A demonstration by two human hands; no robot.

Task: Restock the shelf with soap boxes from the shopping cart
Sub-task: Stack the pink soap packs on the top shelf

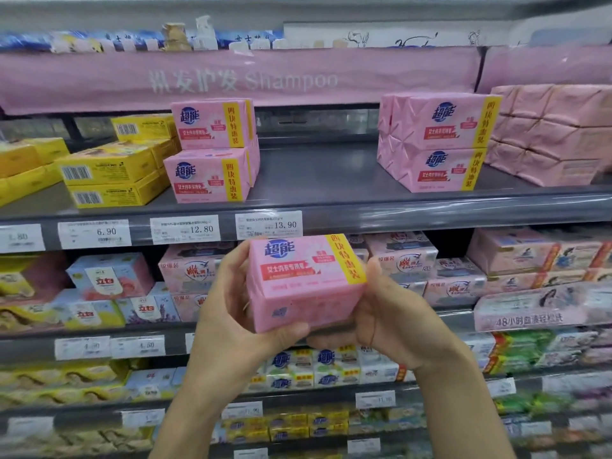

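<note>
Near centre, just below the price rail: pink soap box point(304, 283), held up in front of the shelving, printed face toward the camera, yellow strip on its right end.
Shelf target: upper shelf point(314, 180), bare gap between two stacks of matching pink boxes, left stack point(212, 150) and right stack point(437, 140).
Price tag: 13.90 tag point(269, 224) sits just above the held box, under the gap.
Other stock: yellow boxes point(109, 173) far left on the same shelf.
Cart: not in view.
Left hand point(228, 313): cups the box's left end, thumb along the near bottom edge, fingers curled behind and hidden.
Right hand point(381, 313): clamps the right end, thumb up the side, fingers point(331, 341) curled underneath.
Wrists: both raised, forearms angled up from bottom of view, palms facing each other.
Handling guess: multi-bar pack, likely stiff and fairly heavy for its size; glossy film wrap looks slippery.
Best hold: both short ends, support from below, as now.
Risk: wrap could slide in the palms; corner could knock the left stack when going in.
</note>
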